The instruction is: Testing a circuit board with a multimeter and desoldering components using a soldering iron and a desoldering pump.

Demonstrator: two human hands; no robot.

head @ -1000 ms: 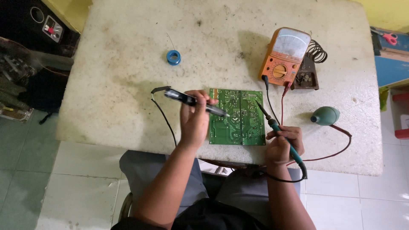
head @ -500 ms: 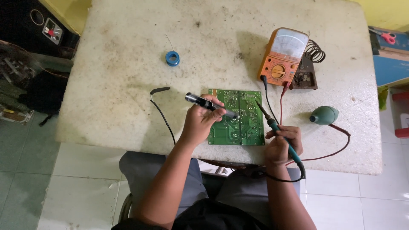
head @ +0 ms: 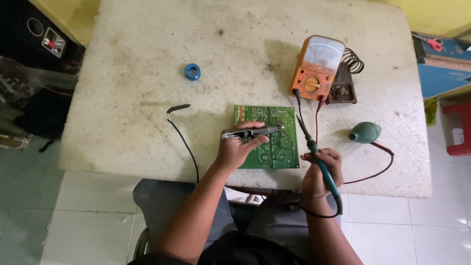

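A green circuit board (head: 274, 147) lies near the front edge of the worn white table (head: 147, 98). My left hand (head: 235, 149) rests on the board's left part and grips a slim black and silver pen-shaped tool (head: 252, 131), held level across the board. My right hand (head: 321, 172) is just right of the board, closed around a teal-handled soldering iron (head: 310, 144). Its dark tip points up and left at the board's right edge.
An orange multimeter (head: 316, 68) with black and red leads stands behind the board, beside a coil iron stand (head: 348, 83). A green rubber bulb (head: 365, 132) lies at the right, a blue solder spool (head: 192, 71) and a black cable (head: 181, 137) at the left.
My left hand has carried the pen-shaped tool to the right, away from the black cable's end, and levelled it over the board. My right hand and the iron have barely moved.
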